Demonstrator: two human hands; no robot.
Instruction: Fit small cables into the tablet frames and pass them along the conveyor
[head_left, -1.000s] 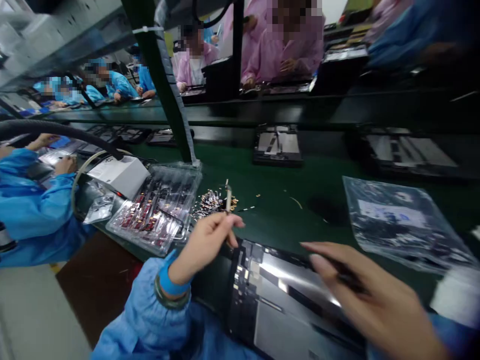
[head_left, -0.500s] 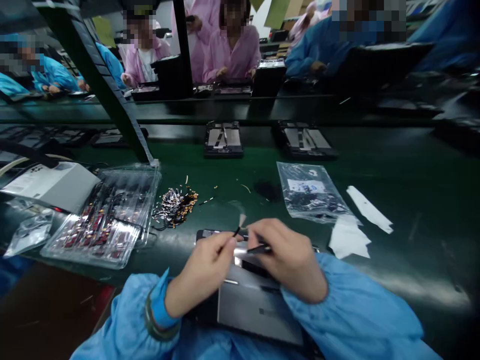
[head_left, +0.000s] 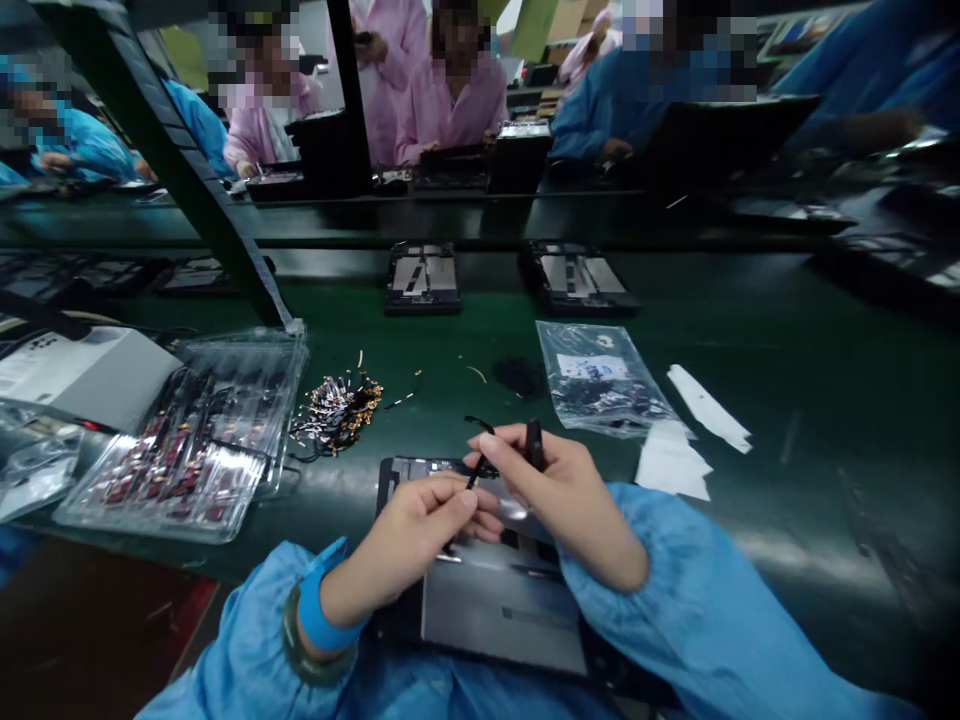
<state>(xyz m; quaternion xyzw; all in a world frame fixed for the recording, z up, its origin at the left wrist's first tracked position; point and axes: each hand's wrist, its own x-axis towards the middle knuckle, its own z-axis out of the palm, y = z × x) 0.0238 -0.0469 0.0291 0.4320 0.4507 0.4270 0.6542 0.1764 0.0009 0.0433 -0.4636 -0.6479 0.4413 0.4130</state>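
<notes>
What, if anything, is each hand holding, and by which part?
Left hand and right hand pinch a thin black strip: left near its lower end, right farther up. The right also holds a dark tool, held part unclear.

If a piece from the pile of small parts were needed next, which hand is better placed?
Probably the left hand: it is nearer the pile, while the right hand is farther off and holds a black tool. The left would first need to release the thin black strip.

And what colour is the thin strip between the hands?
The strip looks black; best in the head view.
</notes>
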